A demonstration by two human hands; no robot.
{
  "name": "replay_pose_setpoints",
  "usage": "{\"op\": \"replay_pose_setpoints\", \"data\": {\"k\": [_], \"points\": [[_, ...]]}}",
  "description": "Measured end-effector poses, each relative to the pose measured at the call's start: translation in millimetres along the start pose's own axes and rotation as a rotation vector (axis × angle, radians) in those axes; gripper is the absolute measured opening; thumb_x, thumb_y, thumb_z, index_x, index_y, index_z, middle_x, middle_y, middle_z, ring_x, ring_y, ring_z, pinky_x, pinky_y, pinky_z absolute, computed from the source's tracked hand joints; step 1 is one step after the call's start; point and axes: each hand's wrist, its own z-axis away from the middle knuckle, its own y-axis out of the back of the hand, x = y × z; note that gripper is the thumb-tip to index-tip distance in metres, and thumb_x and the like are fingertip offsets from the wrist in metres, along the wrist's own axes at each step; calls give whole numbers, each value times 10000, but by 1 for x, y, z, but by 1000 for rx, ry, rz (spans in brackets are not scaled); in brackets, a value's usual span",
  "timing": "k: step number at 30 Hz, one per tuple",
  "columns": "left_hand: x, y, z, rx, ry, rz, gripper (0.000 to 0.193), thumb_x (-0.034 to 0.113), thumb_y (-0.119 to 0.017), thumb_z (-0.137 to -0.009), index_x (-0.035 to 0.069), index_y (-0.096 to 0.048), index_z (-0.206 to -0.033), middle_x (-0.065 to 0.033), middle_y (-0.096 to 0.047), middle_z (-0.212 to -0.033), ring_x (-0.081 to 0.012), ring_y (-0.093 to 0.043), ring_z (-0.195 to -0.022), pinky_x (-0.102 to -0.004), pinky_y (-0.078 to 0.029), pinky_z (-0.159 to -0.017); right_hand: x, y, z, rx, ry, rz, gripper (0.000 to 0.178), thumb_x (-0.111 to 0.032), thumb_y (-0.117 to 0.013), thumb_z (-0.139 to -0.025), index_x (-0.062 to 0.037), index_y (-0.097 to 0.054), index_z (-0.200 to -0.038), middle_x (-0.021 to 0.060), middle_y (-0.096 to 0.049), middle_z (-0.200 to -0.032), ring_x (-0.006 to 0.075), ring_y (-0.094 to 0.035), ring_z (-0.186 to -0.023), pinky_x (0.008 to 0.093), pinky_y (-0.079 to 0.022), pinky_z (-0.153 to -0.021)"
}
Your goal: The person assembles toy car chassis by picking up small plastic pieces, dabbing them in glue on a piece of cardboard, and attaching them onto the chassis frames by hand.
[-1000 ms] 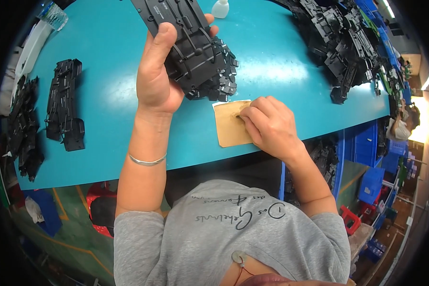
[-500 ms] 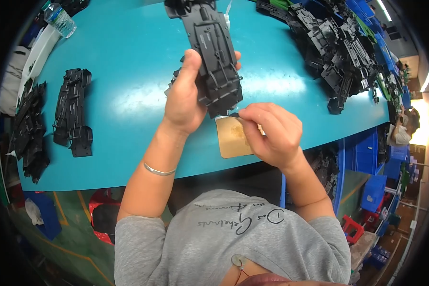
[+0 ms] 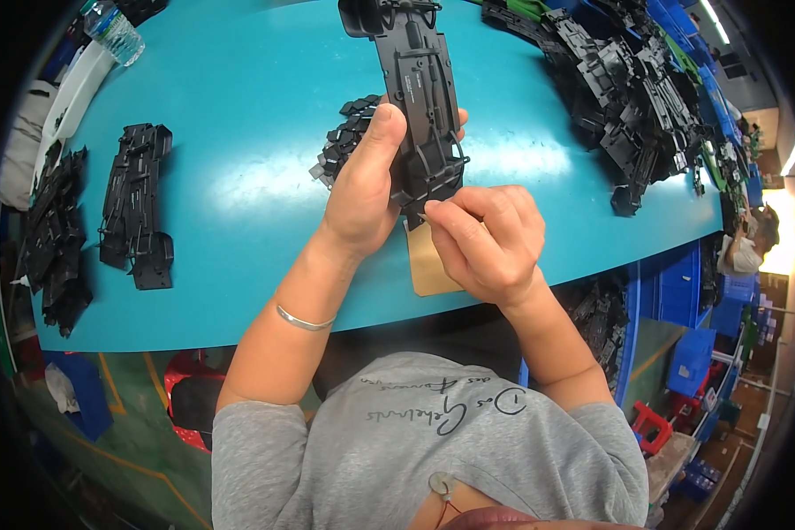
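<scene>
A long black plastic chassis tray (image 3: 422, 93) with raised ribs is tilted up above the table, its far end near the top of the view. My left hand (image 3: 362, 190) is closed around it, thumb on the left edge and fingertips showing past the right edge. At the chassis's near end, my right hand (image 3: 495, 238) is pinched against the lower right corner. Whatever lies between its thumb and forefinger is mostly hidden. Beneath that hand lies a tan square pad (image 3: 433, 265) on the tabletop.
Small black parts (image 3: 340, 146) are piled behind my left hand. A similar chassis (image 3: 137, 208) lies at left, beside stacked ones (image 3: 57, 238). A large heap of black chassis (image 3: 627, 97) covers the right side. A plastic bottle (image 3: 115, 34) stands far left on the turquoise table (image 3: 238, 274).
My left hand has shifted the chassis a little to the right, uncovering more of the small black parts. My right hand has moved left, closer against the chassis end.
</scene>
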Motion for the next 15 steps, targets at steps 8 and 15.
{"op": "replay_pose_setpoints", "data": {"k": [8, 15], "points": [[-3, 1, 0, 1, -22, -6, 618, 503, -286, -1024, 6, -443, -1355, -169, -573, -1261, -264, -568, -1151, -392, -493, -969, 4, -5, 4, 14, 49, 36, 240, -70, -698, -611, -74, -675, -849, 21, -576, -810, 156, -537, -610, 294, -395, -538], [-3, 0, -1, 5, -33, -15, 606, 501, -311, -1021, 9, -451, -1346, -162, -577, -1252, -247, -570, -1142, -385, -488, -972, 3, -5, 5, -1, 47, 45, 236, -83, -691, -612, -74, -679, -848, 23, -579, -810, 152, -530, -609, 291, -393, -543]]}}
